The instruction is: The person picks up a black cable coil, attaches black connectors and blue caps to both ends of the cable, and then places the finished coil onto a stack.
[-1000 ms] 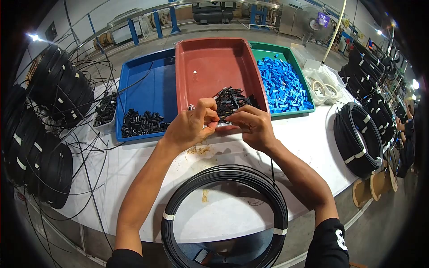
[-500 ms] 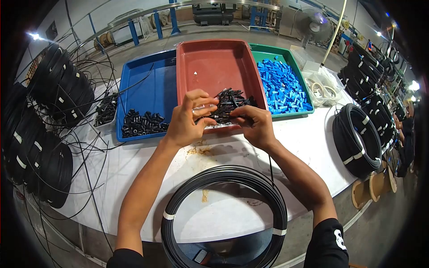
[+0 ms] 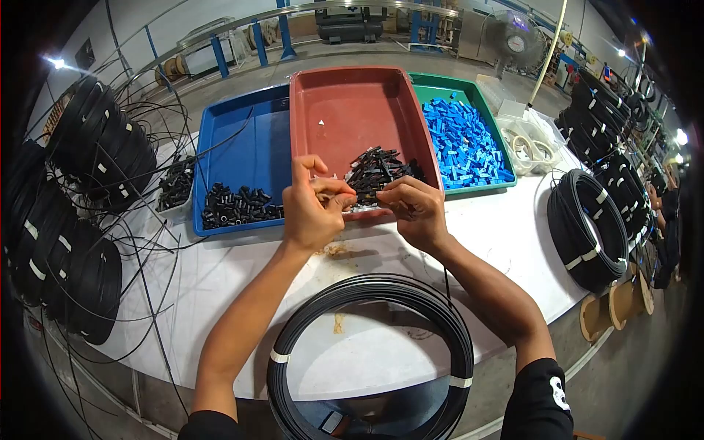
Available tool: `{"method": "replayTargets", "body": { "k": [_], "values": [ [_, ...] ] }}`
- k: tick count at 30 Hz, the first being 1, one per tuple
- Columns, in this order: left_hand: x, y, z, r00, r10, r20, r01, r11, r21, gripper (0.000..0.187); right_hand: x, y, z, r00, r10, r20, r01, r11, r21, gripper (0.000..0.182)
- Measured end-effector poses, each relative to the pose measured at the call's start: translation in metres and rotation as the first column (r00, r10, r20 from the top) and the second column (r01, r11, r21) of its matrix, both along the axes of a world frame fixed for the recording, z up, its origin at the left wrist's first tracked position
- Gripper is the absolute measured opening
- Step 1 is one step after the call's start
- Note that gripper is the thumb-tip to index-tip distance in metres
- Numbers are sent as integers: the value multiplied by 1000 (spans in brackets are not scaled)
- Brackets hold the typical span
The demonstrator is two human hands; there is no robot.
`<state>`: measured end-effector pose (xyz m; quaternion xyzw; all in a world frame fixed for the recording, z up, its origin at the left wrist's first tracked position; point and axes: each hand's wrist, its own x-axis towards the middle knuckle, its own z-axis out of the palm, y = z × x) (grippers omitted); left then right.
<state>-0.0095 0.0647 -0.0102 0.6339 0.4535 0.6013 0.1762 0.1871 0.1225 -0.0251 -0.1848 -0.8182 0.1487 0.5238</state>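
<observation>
My left hand (image 3: 314, 209) hovers at the near edge of the red tray (image 3: 348, 103), thumb and forefinger pinched together; whatever is between them is too small to make out. Facing it a short gap away, my right hand (image 3: 416, 211) is closed on the black cable, whose tip is hidden by the fingers. That cable (image 3: 446, 282) climbs past my right wrist from a black cable coil (image 3: 463, 345) at the table's front edge, bound with white tape. Behind both hands, slim black connector parts (image 3: 378, 167) are heaped in the red tray.
A blue tray (image 3: 242, 147) with short black sleeves (image 3: 236, 207) stands left; a green tray (image 3: 506, 150) of blue clips (image 3: 466, 139) stands right. Stacked cable coils (image 3: 99, 139) with loose ends crowd the left side. Another coil (image 3: 587, 231) lies at right, near a clear box (image 3: 532, 150).
My left hand's thumb and forefinger have come together from a looser, spread pose. My right hand has shifted slightly lower, its fingers more tightly curled. The coil stays nearly in place.
</observation>
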Motion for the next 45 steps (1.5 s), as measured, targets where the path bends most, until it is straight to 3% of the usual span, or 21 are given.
{"method": "replayTargets", "body": {
  "k": [3,5,7,9,10,12,13,15,17,19,23,25,27,29,31,33,35,37,39,43,45],
  "values": [
    [2,0,-13,993,70,-92,-51,980,191,45,1,-5,5,999,13,42,-8,993,-115,18],
    [-3,7,-24,973,96,-211,14,885,466,44,-2,-11,10,994,96,-58,-111,922,-370,24],
    [-5,7,-23,945,129,-301,48,854,518,43,-2,-10,8,995,91,-51,-103,910,-402,25],
    [-4,5,-19,953,133,-272,-17,921,390,44,-1,-8,9,995,87,-43,-97,898,-429,26],
    [-4,5,-14,953,133,-272,-17,921,390,44,0,-6,11,996,83,-15,-84,948,-306,25],
    [-6,6,-2,994,-87,62,89,996,-20,49,1,-5,11,997,73,14,-70,981,-178,24],
    [-7,7,0,994,-90,61,92,996,-21,49,0,-4,10,996,75,38,-68,986,-149,24],
    [-11,8,4,924,-157,350,234,953,-191,55,0,-4,10,996,65,56,-58,991,-119,24],
    [-10,4,8,934,-157,320,231,950,-210,55,2,-3,12,986,100,132,-86,991,-107,27],
    [-6,0,14,997,-76,-8,73,978,-193,49,5,1,11,966,146,213,-138,989,-54,25],
    [0,-2,0,996,7,-89,-1,998,63,44,3,-3,13,970,204,131,-199,979,-50,21],
    [2,-2,-1,957,95,-273,-56,987,149,37,2,4,4,970,197,144,-188,979,-76,23],
    [1,-1,18,941,38,-335,-16,998,67,35,1,8,-6,972,197,125,-183,977,-113,24],
    [0,10,46,789,4,-615,132,975,176,34,-1,7,-13,975,157,158,-153,987,-40,21],
    [9,36,59,822,-82,-563,216,960,176,37,-1,-2,-12,973,101,206,-108,994,22,18],
    [31,64,71,901,-258,-350,252,966,-64,34,0,6,-27,952,70,298,-124,978,165,41],
    [63,82,86,819,-288,-497,205,955,-216,31,5,3,-25,930,84,358,-147,977,153,53],
    [85,113,80,625,-119,-771,103,992,-69,21,1,7,-33,949,114,294,-167,973,159,60],
    [104,127,79,551,14,-835,51,997,50,19,1,8,-44,938,118,327,-171,976,136,59],
    [118,171,67,655,-9,-756,12,1000,-1,18,-9,0,-50,948,107,298,-191,944,268,30],
    [124,182,63,683,109,-722,-130,991,26,12,-17,-5,-53,918,216,332,-285,942,178,24]
  ]
}}
